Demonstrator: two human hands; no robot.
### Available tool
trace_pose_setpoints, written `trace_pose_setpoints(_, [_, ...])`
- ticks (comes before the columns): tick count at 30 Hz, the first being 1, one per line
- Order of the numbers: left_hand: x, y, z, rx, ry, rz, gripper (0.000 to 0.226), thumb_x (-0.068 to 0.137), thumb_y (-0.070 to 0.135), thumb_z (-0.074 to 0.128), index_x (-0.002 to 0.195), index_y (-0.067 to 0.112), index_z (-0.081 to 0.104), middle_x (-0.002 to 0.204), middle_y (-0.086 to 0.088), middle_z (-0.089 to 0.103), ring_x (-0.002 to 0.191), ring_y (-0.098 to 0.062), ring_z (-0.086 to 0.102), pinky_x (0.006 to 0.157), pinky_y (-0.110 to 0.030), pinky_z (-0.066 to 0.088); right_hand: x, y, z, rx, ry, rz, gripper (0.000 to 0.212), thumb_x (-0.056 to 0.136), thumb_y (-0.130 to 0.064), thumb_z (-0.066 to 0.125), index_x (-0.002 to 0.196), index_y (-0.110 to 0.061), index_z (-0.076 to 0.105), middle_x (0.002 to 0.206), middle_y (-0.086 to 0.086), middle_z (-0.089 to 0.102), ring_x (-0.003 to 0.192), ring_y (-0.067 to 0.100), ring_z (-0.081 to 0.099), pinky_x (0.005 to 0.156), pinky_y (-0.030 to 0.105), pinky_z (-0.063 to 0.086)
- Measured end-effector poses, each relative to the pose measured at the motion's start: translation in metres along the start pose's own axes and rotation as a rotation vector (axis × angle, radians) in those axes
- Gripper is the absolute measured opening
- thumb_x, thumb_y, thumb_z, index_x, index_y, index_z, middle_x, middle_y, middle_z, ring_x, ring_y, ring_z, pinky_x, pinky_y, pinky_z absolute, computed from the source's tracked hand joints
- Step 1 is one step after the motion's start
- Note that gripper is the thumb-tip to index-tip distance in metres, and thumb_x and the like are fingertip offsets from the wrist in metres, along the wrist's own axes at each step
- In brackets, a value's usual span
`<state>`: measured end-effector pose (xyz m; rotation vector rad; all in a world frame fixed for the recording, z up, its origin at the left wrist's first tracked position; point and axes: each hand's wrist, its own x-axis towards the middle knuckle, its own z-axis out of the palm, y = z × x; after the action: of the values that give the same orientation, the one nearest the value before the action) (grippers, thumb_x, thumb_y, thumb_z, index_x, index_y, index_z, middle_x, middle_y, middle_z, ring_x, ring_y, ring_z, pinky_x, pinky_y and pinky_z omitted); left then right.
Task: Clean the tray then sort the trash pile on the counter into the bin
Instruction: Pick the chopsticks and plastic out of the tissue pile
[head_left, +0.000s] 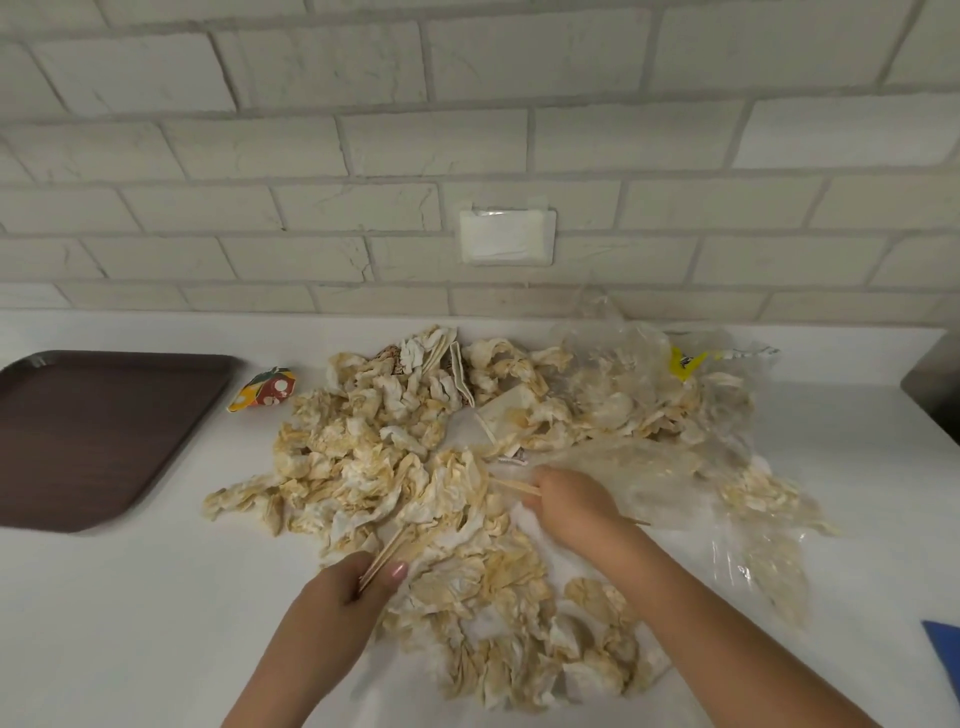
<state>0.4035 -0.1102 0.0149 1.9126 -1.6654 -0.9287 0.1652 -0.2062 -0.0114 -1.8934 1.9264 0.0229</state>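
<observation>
A wide pile of crumpled, yellow-stained napkins (374, 457) covers the middle of the white counter (130, 623). Clear plastic bags (675, 467) lie over its right side, one with a yellow label (684, 362). My left hand (358, 577) is at the pile's near left edge, shut on a few thin wooden sticks (387, 551). My right hand (566, 501) is in the pile's middle, shut on more wooden sticks (514, 486) that poke out to the left. The dark brown tray (88, 431) sits bare at the left. No bin is in view.
A small colourful wrapper (265, 395) lies between the tray and the pile. A white wall plate (506, 236) sits on the brick backsplash. A blue object (945, 649) shows at the right edge, and a dark metal corner (935, 384) at far right.
</observation>
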Motion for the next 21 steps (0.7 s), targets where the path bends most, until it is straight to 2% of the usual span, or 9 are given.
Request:
trace_pose_setpoints(3, [-0.002, 0.001, 0.003, -0.021, -0.007, -0.013, 0.046, 0.087, 0.051, 0.055, 0.068, 0.009, 0.055, 0.048, 0.005, 0.038, 0.046, -0.007, 0.037, 0.053, -0.027, 0.027, -0.011, 0.015, -0.017, 0.213, 0.047, -0.016, 0.016, 0.097, -0.029, 0.045, 0.096, -0.017, 0.056, 0.092, 0.004, 0.065, 0.079, 0.021, 0.060, 0.065, 0.030, 0.042])
trace_pose_setpoints(5, [-0.003, 0.001, 0.004, -0.048, -0.002, -0.022, 0.042, 0.090, 0.046, 0.053, 0.061, 0.016, 0.051, 0.049, 0.004, 0.040, 0.046, -0.009, 0.039, 0.055, -0.028, 0.029, -0.018, 0.022, -0.032, 0.387, 0.065, -0.028, 0.022, 0.097, -0.028, 0.045, 0.080, -0.017, 0.055, 0.076, 0.001, 0.062, 0.061, 0.015, 0.052, 0.056, 0.028, 0.038])
trace_pose_setpoints(7, [-0.002, 0.000, 0.005, -0.061, 0.022, -0.034, 0.042, 0.093, 0.043, 0.050, 0.058, 0.019, 0.048, 0.052, 0.002, 0.041, 0.048, -0.013, 0.039, 0.055, -0.029, 0.030, -0.026, 0.028, -0.048, 0.594, 0.082, -0.016, 0.029, 0.097, -0.028, 0.048, 0.074, -0.016, 0.059, 0.065, -0.003, 0.054, 0.054, 0.012, 0.045, 0.052, 0.026, 0.034])
trace_pose_setpoints(10, [-0.001, 0.002, 0.005, -0.089, 0.038, -0.034, 0.043, 0.095, 0.040, 0.047, 0.058, 0.019, 0.043, 0.053, 0.001, 0.041, 0.049, -0.015, 0.039, 0.056, -0.030, 0.031, -0.036, 0.036, -0.066, 0.935, 0.111, -0.012, 0.025, 0.098, -0.028, 0.048, 0.092, -0.015, 0.068, 0.069, -0.002, 0.053, 0.053, 0.008, 0.039, 0.048, 0.019, 0.030])
trace_pose_setpoints(13, [-0.002, 0.005, 0.007, -0.079, 0.036, -0.009, 0.043, 0.096, 0.038, 0.044, 0.059, 0.018, 0.042, 0.053, 0.001, 0.041, 0.051, -0.015, 0.039, 0.056, -0.029, 0.030, -0.041, 0.041, -0.082, 1.186, 0.197, -0.057, 0.025, 0.100, -0.027, 0.043, 0.092, -0.016, 0.064, 0.069, -0.004, 0.056, 0.053, 0.008, 0.034, 0.047, 0.018, 0.026])
trace_pose_setpoints(17, [-0.002, 0.006, 0.010, -0.092, -0.010, 0.022, 0.035, 0.097, 0.035, 0.044, 0.069, 0.019, 0.057, 0.056, 0.000, 0.045, 0.051, -0.015, 0.041, 0.057, -0.030, 0.034, -0.045, 0.048, -0.099, 1.396, 0.275, -0.106, 0.028, 0.101, -0.023, 0.038, 0.085, -0.017, 0.061, 0.070, -0.003, 0.067, 0.065, 0.011, 0.053, 0.056, 0.021, 0.037])
trace_pose_setpoints(19, [-0.003, 0.008, 0.013, -0.121, -0.040, 0.045, 0.028, 0.097, 0.033, 0.045, 0.078, 0.024, 0.063, 0.058, 0.003, 0.046, 0.053, -0.014, 0.042, 0.057, -0.030, 0.036, -0.050, 0.054, -0.104, 1.482, 0.250, -0.118, 0.026, 0.101, -0.021, 0.037, 0.092, -0.017, 0.061, 0.063, -0.003, 0.066, 0.066, 0.014, 0.057, 0.058, 0.024, 0.042])
trace_pose_setpoints(21, [-0.005, 0.011, 0.017, -0.115, -0.067, 0.076, 0.024, 0.097, 0.032, 0.044, 0.083, 0.024, 0.062, 0.059, 0.005, 0.045, 0.054, -0.012, 0.041, 0.057, -0.029, 0.035, -0.055, 0.059, -0.109, 1.525, 0.185, -0.138, 0.024, 0.101, -0.015, 0.036, 0.106, -0.016, 0.060, 0.057, -0.001, 0.059, 0.055, 0.014, 0.055, 0.052, 0.023, 0.044])
